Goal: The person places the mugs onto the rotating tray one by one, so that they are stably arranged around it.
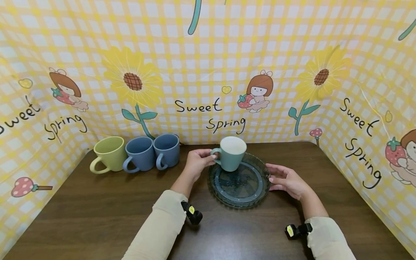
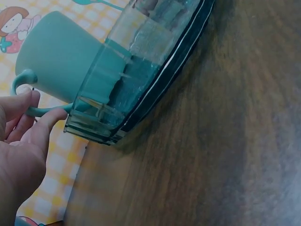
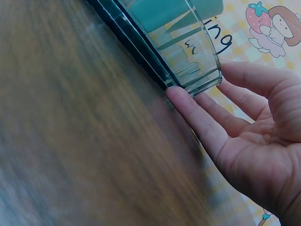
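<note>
A teal mug (image 1: 231,154) with a pale inside is at the back left of a dark, see-through round tray (image 1: 238,200). In the left wrist view, the lower part of the mug (image 2: 56,61) shows behind the tray's clear wall; whether its base touches the tray floor I cannot tell. My left hand (image 1: 198,164) pinches the mug's handle between thumb and fingers. On the other side, my right hand (image 1: 289,180) touches the tray's outer wall with extended fingers, as the right wrist view also shows at the clear wall (image 3: 200,70).
Left of the tray, a yellow-green mug (image 1: 112,159) and two blue mugs (image 1: 141,159) stand in a row near the back edge of the brown wooden table (image 1: 107,213). A yellow checked cloth (image 1: 195,72) hangs behind and along both sides.
</note>
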The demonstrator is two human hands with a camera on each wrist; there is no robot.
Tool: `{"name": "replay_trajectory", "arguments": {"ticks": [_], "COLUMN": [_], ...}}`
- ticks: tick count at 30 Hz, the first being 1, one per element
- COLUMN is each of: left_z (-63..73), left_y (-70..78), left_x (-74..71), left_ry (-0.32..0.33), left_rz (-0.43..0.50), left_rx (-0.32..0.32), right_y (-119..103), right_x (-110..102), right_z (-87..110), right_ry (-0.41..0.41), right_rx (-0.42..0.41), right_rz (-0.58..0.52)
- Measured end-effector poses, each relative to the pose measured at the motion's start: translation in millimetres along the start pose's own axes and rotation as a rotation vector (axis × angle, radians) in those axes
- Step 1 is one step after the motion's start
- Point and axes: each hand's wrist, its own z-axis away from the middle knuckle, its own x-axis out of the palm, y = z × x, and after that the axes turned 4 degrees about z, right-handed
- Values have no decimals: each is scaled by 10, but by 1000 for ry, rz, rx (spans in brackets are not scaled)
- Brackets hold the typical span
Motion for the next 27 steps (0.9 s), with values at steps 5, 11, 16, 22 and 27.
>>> {"name": "replay_trajectory", "arguments": {"ticks": [5, 11, 16, 22, 27], "left_z": [-15, -50, -67, -54, 17], "left_y": [8, -1, 7, 10, 56], "left_x": [-39, -70, -73, -110, -173], "left_ry": [45, 63, 65, 27, 11], "left_rz": [-58, -92, -76, -63, -63], "left_rx": [-7, -28, -39, -53, -55], "right_y": [-3, -5, -11, -20, -39], "right_x": [2, 9, 7, 6, -6], "right_z": [1, 6, 5, 18, 3], "right_ry": [2, 6, 8, 2, 13], "right_rx": [-2, 1, 0, 18, 29], "right_rz": [-2, -2, -1, -3, 20]}}
